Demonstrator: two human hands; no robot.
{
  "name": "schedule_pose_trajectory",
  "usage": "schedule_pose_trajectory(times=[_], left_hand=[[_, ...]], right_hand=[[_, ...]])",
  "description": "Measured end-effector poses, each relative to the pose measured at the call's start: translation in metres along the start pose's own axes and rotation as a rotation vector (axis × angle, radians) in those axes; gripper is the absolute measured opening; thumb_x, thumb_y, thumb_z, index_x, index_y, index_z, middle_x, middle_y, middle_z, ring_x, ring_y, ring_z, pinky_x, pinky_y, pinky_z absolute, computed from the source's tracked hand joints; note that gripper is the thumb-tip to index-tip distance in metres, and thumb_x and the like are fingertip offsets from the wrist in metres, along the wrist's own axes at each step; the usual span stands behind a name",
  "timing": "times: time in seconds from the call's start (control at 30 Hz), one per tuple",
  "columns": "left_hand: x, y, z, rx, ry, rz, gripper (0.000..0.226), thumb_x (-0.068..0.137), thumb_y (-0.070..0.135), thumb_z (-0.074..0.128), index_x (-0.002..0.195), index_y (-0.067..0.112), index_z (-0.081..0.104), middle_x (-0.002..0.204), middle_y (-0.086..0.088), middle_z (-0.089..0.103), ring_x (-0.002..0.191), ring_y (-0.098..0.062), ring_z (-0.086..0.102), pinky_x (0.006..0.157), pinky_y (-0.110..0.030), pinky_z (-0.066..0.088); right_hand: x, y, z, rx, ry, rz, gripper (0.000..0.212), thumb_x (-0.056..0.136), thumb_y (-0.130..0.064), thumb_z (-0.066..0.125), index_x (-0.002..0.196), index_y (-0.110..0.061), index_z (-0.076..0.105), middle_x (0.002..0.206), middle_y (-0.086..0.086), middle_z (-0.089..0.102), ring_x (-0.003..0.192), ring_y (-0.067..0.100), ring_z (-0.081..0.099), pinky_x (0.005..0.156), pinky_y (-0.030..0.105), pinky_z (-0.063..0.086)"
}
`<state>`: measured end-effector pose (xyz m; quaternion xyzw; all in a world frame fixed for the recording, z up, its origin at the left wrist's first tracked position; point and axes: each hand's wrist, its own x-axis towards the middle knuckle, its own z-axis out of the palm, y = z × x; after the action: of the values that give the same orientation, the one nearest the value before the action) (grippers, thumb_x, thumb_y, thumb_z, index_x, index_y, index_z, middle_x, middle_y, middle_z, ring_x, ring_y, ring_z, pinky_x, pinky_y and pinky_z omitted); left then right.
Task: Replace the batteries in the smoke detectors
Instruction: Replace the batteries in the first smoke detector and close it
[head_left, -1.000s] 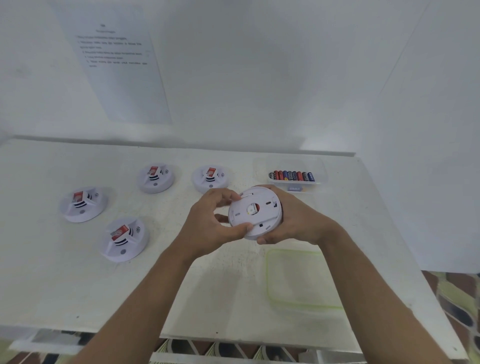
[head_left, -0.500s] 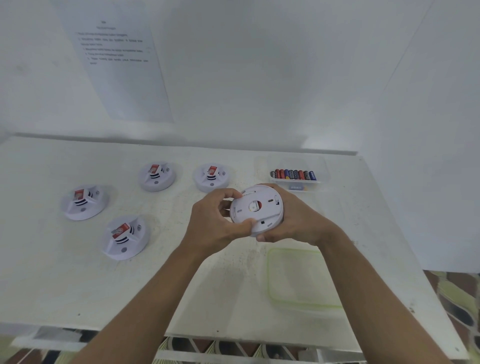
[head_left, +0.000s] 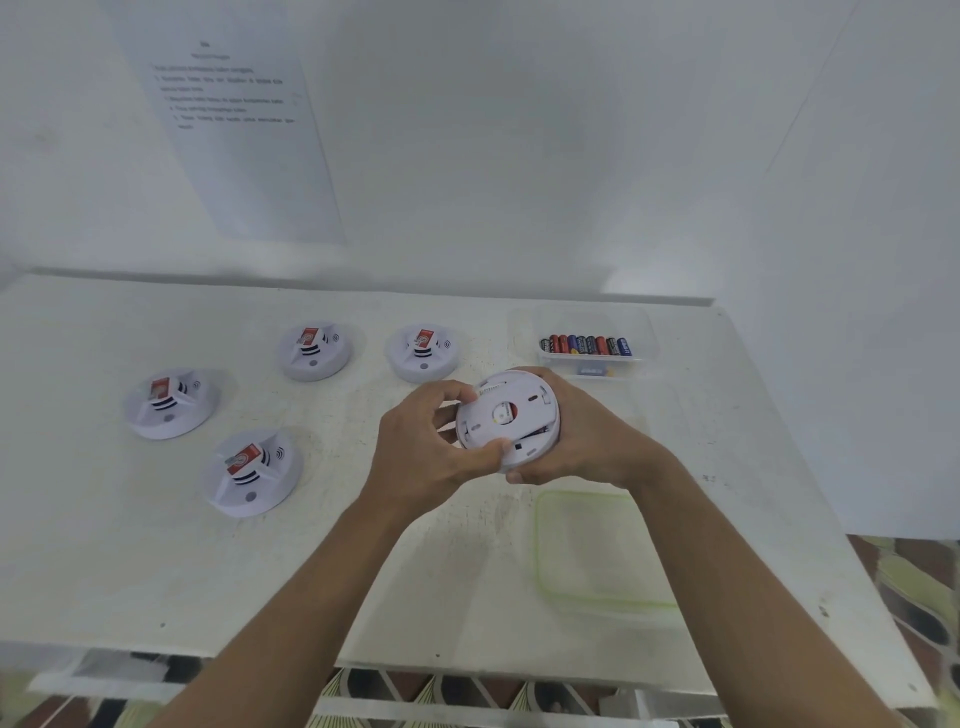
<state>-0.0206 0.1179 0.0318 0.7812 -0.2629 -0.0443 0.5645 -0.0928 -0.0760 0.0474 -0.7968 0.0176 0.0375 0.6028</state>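
Note:
I hold a round white smoke detector (head_left: 511, 415) above the table, its back plate turned up towards me. My right hand (head_left: 582, 436) cups its body from the right and below. My left hand (head_left: 431, 447) grips the back plate's left rim, thumb on the lower edge. A thin dark gap shows along the plate's lower right edge. Several more smoke detectors lie face up on the table: two at the back (head_left: 314, 351) (head_left: 423, 352), two at the left (head_left: 170, 402) (head_left: 253, 470). A clear tray (head_left: 592, 364) behind my hands holds a row of several batteries (head_left: 586, 345).
A clear container lid with a green rim (head_left: 597, 551) lies on the white table (head_left: 104, 545) near my right forearm. A printed sheet (head_left: 234, 130) hangs on the back wall. A white wall closes the right side. The table's front edge runs below my forearms.
The back plate has turned a little in my hands, and a dark gap now shows at its lower right edge. My hands stay at about the same place.

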Motion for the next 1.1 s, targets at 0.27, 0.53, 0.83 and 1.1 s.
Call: schedule_pose_trajectory(times=[0.27,0.53,0.83,1.1], left_hand=[[-0.002,-0.013,-0.009,-0.103,-0.069,-0.019,0.044,0.066,0.015,0.091,0.102,0.02,0.066,0.116,0.009,0.069,0.108,-0.005,0.067,0.075,-0.026,0.06],[0.0,-0.024,-0.04,-0.053,0.005,-0.053,0.049,0.065,0.026,0.091,0.107,0.022,0.065,0.113,0.009,0.07,0.085,-0.004,0.072,0.062,-0.023,0.057],[-0.009,-0.07,-0.063,0.383,0.031,-0.198,0.05,0.065,0.042,0.088,0.103,0.021,0.064,0.081,0.006,0.061,0.06,-0.007,0.05,0.057,-0.019,0.038],[-0.016,-0.081,-0.051,0.606,-0.213,-0.15,0.081,0.051,0.071,0.055,0.112,0.017,0.059,0.107,0.01,0.053,0.097,-0.014,0.055,0.073,-0.024,0.04]], right_hand=[[-0.001,0.0,0.002,-0.051,-0.016,0.007,0.091,0.065,0.004,0.091,0.138,-0.023,0.044,0.127,-0.002,0.061,0.113,0.013,0.064,0.08,0.038,0.063],[-0.005,0.007,0.001,-0.058,0.003,0.026,0.092,0.064,0.006,0.09,0.138,-0.024,0.044,0.126,-0.003,0.06,0.112,0.007,0.063,0.078,0.025,0.058],[-0.001,0.016,0.007,0.018,0.188,0.029,0.091,0.061,-0.007,0.095,0.136,-0.026,0.047,0.126,-0.006,0.062,0.117,0.013,0.063,0.088,0.04,0.061],[-0.005,0.011,0.01,0.061,0.183,0.0,0.09,0.063,0.0,0.093,0.136,-0.024,0.047,0.126,-0.006,0.061,0.114,0.008,0.062,0.082,0.034,0.061]])
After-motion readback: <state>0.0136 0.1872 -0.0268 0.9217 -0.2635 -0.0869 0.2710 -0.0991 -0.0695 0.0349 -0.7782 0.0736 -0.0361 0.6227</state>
